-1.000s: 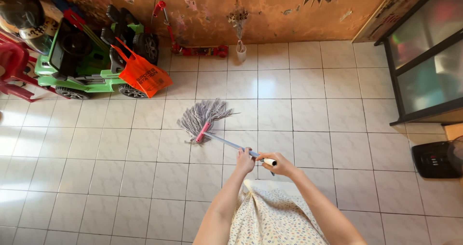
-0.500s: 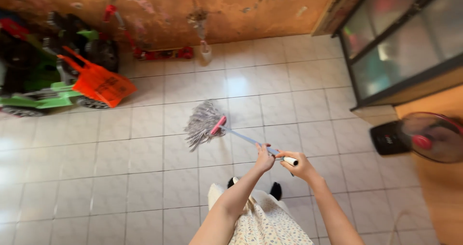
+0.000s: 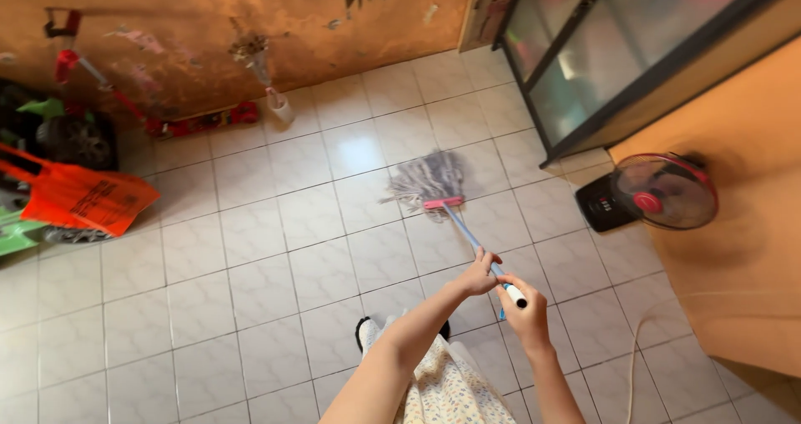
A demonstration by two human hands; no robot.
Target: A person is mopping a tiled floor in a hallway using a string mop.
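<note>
Both hands grip the mop (image 3: 450, 211) handle, the left hand (image 3: 479, 275) closed around the shaft above the right hand (image 3: 527, 315) clamped at its white end, while the stringy mop head lies spread on the tiled floor (image 3: 275, 257) near a fan (image 3: 663, 192).

The floor (image 3: 250, 249) is laid with pale square tiles with a faint pattern, glossy enough to catch a bright patch of light near the far wall. That wall (image 3: 209, 32) is orange-brown, stained and peeling. Along its foot lie a red scooter (image 3: 125, 107) and a white brush (image 3: 271, 90) leaning upright. At the left edge stand a green ride-on toy (image 3: 25, 224) and an orange plastic piece (image 3: 79, 199). On the right a dark-framed cabinet with frosted glass doors (image 3: 601, 57) stands beside an orange wall (image 3: 734, 224), with a small red-centred fan (image 3: 659, 192) in front of it.
</note>
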